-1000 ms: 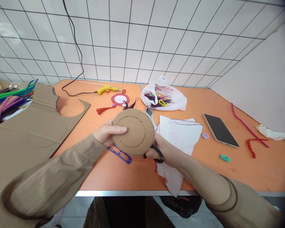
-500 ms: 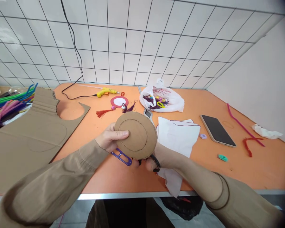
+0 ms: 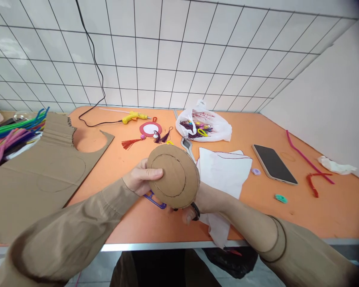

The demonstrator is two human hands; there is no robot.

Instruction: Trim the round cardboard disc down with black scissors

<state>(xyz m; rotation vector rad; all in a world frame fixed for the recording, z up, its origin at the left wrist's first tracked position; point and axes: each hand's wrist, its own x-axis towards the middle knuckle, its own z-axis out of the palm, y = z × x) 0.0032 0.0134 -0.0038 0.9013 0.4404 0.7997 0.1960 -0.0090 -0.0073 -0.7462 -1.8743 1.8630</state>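
A round cardboard disc point(image 3: 173, 175) with a smaller circle drawn on its face is held over the table. My left hand point(image 3: 142, 175) grips its left edge, thumb on top and fingers underneath. Behind the lower right edge, my right hand point(image 3: 199, 203) is closed on black-handled scissors point(image 3: 195, 211); the disc hides their blades and most of the fingers. A purple plastic tool point(image 3: 155, 201) lies partly under the disc. White cloth point(image 3: 224, 171) is spread just right of the disc.
Cut cardboard point(image 3: 48, 171) and pipe cleaners point(image 3: 12, 139) lie left. Behind are a yellow glue gun point(image 3: 134, 116), a red-rimmed round piece point(image 3: 150, 129) with tassels and a plastic bag point(image 3: 209, 123). A phone point(image 3: 273, 163) lies right, near pink and red pipe cleaners point(image 3: 311, 159).
The disc and both hands have shifted slightly down, the disc also a little right. It covers more of the purple tool, and a small yellow piece behind it now shows.
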